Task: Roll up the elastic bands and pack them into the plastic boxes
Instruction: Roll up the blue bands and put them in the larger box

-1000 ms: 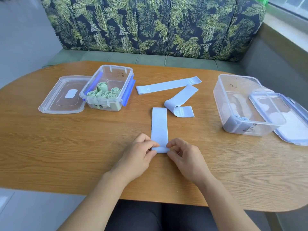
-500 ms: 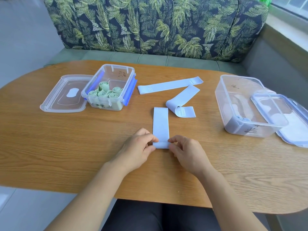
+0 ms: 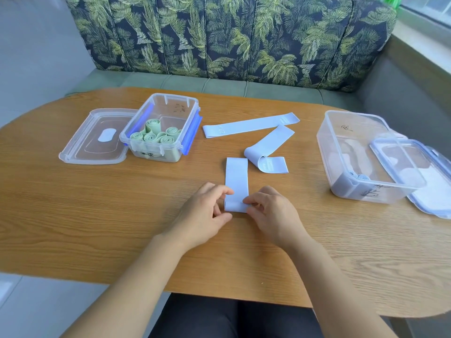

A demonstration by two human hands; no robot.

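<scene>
A light-blue elastic band [image 3: 236,178] lies flat, pointing away from me, its near end folded into the start of a roll. My left hand [image 3: 206,215] pinches the left side of that rolled end and my right hand [image 3: 271,215] pinches the right side. Two more blue bands lie beyond: one straight [image 3: 249,124], one half-folded [image 3: 267,150]. The left plastic box [image 3: 185,103] holds several rolled green bands [image 3: 153,135]. The right plastic box [image 3: 341,123] has blue rolls [image 3: 358,176] at its bottom.
A clear lid [image 3: 92,140] lies left of the green box. Another lid with blue clips [image 3: 415,172] leans against the right box. The wooden table [image 3: 73,215] is rounded, with a leaf-print sofa back [image 3: 231,32] behind it.
The rolled near end of the band has moved away from me under both hands, so the flat part is shorter. The camera view has shifted slightly.
</scene>
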